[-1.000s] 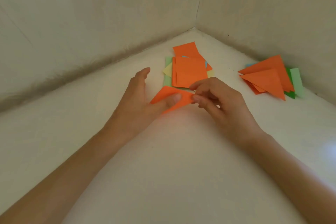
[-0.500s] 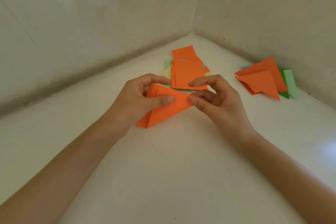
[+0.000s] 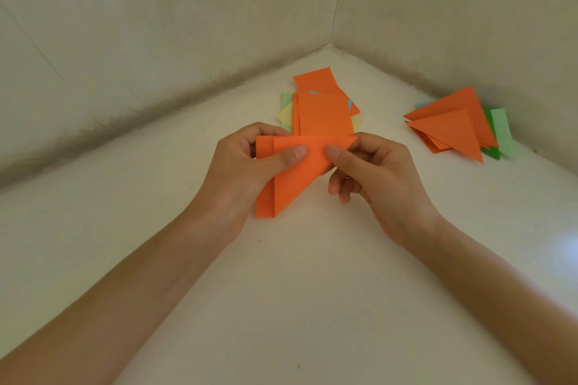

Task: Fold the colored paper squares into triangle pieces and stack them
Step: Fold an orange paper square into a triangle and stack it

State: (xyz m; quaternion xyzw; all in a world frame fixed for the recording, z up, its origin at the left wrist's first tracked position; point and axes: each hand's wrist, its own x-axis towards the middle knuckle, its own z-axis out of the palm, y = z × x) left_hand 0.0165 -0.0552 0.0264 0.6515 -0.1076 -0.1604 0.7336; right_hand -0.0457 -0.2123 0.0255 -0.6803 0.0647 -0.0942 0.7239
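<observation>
Both hands hold one folded orange paper piece (image 3: 297, 175) up off the white surface (image 3: 312, 291), just in front of the loose pile of flat paper squares (image 3: 323, 117). That pile is mostly orange, with bits of yellow, green and blue peeking out.

The left hand (image 3: 244, 169) pinches the paper's left part, thumb on top and fingers curled behind. The right hand (image 3: 375, 172) pinches its right corner the same way. The two thumbs sit close together.

A flap lies over the paper and a strip shows at its left edge, so it is not a neat triangle yet. I think this is the folding step. Next, the edges likely need lining up and the crease pressing flat. Then the piece can go on the stack of orange paper triangles (image 3: 450, 134), which lies to the right of the pile of squares, well apart from it.
</observation>
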